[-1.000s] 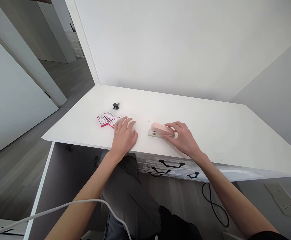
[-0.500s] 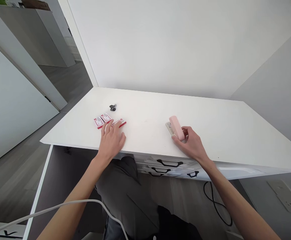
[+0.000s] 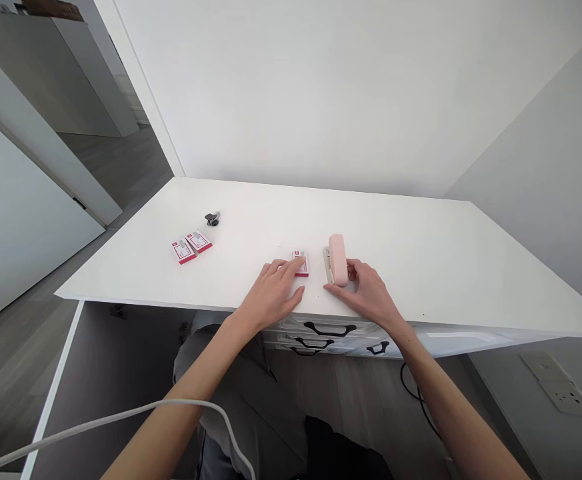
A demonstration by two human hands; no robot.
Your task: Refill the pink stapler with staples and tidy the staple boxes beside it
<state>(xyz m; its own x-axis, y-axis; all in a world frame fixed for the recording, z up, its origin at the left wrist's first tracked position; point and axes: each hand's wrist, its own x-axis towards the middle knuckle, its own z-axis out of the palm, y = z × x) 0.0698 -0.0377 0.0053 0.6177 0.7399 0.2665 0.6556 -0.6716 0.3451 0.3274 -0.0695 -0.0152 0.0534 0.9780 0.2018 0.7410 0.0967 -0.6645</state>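
Note:
My left hand [image 3: 272, 293] lies with fingers stretched out, the index fingertip resting on a small red-and-white staple box [image 3: 299, 270] on the white tabletop. Part of that box is hidden under the finger. To its right stands a pink stapler [image 3: 338, 260] with a pale base. My right hand [image 3: 365, 290] grips its near end between thumb and fingers. Two more red-and-white staple boxes [image 3: 184, 251] lie side by side at the left. Behind them is a small black staple remover [image 3: 213, 219].
The white tabletop [image 3: 421, 267] ends at a white wall behind. Below its front edge are drawers with black handles [image 3: 329, 329] and an open compartment [image 3: 121, 347]. A white cable [image 3: 171, 402] crosses in front at lower left; a dark cable [image 3: 425, 407] lies on the floor.
My left hand has moved right, bringing one staple box away from the other two to beside the stapler. The stapler has turned to stand straighter, still in my right hand.

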